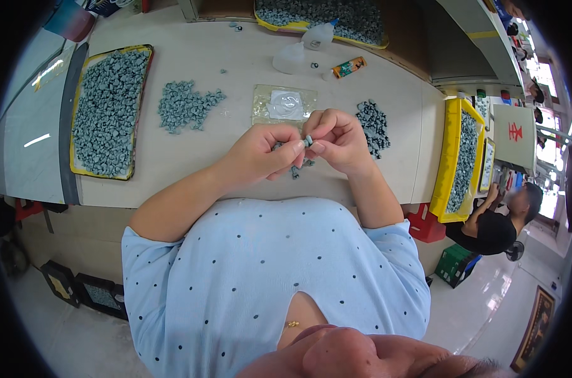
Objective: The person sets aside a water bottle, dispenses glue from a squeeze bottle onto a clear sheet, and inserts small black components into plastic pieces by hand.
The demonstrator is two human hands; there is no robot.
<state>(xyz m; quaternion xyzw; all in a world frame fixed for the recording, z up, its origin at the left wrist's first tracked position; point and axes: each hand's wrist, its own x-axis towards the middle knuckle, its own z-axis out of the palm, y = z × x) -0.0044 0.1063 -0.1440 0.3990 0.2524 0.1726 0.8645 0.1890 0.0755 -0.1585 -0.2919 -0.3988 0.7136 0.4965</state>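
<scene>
Over the table's near part, my left hand and my right hand meet fingertip to fingertip. Between them is a small blue-green piece, pinched by thumb and finger on each side; its exact kind is too small to make out. Just beyond my hands lies a yellowish, see-through mat with a white sheet on it. A few similar pieces rest below my fingers, partly hidden by my left hand. To the right of my right hand is a pile of darker pieces.
A loose heap of grey-green pieces sits left of the mat. Full yellow trays stand at the left, the far edge and the right. Beyond the mat are plastic bottles and an orange-green tube. A person sits at right.
</scene>
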